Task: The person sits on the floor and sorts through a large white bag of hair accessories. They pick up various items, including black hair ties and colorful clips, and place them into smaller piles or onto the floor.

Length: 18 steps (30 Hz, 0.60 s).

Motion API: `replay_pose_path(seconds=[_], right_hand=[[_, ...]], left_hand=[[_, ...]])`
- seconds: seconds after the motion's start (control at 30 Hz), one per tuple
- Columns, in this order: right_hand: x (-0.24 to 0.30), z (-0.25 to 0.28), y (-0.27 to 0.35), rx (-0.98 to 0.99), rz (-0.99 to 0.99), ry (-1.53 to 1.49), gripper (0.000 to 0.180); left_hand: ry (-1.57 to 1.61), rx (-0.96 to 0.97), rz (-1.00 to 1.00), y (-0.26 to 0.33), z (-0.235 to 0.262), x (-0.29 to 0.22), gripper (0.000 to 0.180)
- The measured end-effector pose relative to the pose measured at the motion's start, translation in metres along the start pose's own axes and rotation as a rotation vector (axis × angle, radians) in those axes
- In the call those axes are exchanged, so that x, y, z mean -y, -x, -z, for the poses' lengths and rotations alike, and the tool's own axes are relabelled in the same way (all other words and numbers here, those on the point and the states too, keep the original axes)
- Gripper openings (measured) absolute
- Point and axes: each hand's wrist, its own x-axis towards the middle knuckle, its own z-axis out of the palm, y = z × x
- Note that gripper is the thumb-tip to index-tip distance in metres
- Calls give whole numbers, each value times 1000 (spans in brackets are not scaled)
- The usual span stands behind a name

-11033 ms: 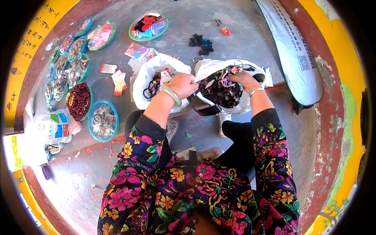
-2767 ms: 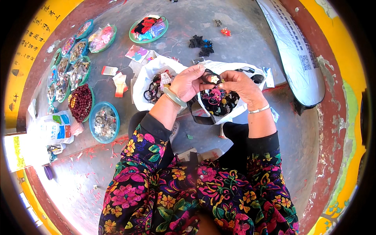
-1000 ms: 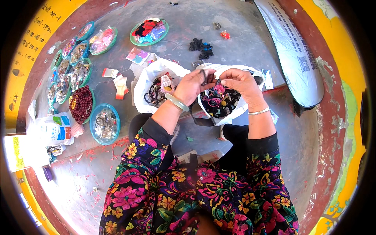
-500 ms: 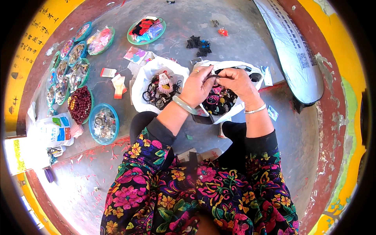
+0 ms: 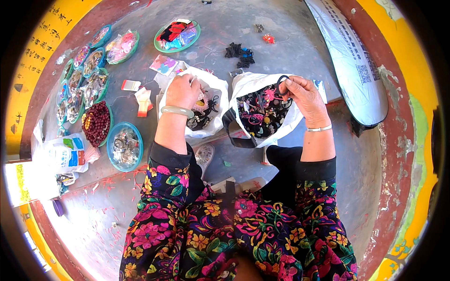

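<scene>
My right hand (image 5: 303, 97) pinches a black hair tie (image 5: 280, 85), a thin loop, above the upper right of a white bag (image 5: 238, 84). Dark hair ties (image 5: 265, 114) fill that bag, with pink and yellow bits among them. My left hand (image 5: 183, 93) is over the far left rim of a second white bag (image 5: 219, 86). Its fingers are curled, and whatever they may hold is hidden. Inside this bag lie more dark hair ties (image 5: 201, 122) and a pale pink frilly piece (image 5: 202, 103).
Several baskets of small goods stand at the left, including a blue basket (image 5: 139, 157) and one with dark red beads (image 5: 96, 124). A green-rimmed basket (image 5: 197, 41) sits farther off. Black bundles (image 5: 240, 54) lie on the floor. A long silvery-white board-like thing (image 5: 349, 65) is at the right.
My hands were together above the right bag with a dark loop between them. They have parted: the left moved to the left bag, while the right keeps a black hair tie.
</scene>
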Motion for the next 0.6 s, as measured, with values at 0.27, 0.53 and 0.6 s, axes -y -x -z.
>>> replay_pose_path(seconds=[0.27, 0.53, 0.6], right_hand=[[0, 3, 2, 252, -106, 325, 18], [-49, 6, -20, 492, -112, 1103, 29], [-76, 28, -29, 414, -64, 1163, 32]], left_hand=[[166, 161, -174, 15, -26, -37, 42], [-227, 174, -356, 16, -70, -54, 27], [-100, 112, -378, 11, -71, -55, 24]])
